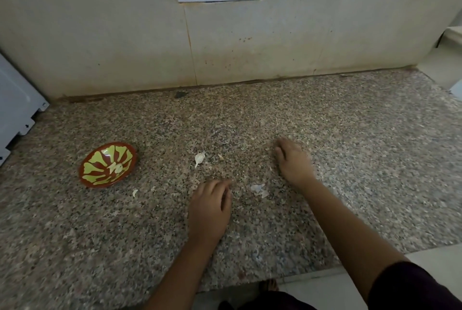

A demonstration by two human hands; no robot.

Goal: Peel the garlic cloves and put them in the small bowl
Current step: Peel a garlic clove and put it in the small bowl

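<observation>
Leftmost, small red bowl with yellow-green pattern (105,183) on speckled granite table (75,234). Next, white unpeeled garlic clove (199,158), long axis roughly near-to-far, just beyond left hand (210,207): loosely curled, empty, the nearer one. Right hand (292,159) palm-down, blurred; grip indeterminate.

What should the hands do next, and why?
Probably the left hand should reach forward and pick up the garlic clove lying on the counter. The clove looks unpeeled and lies just ahead of that hand. Neither that hand nor the right hand seems to hold anything. The small bowl waits at the left.
</observation>
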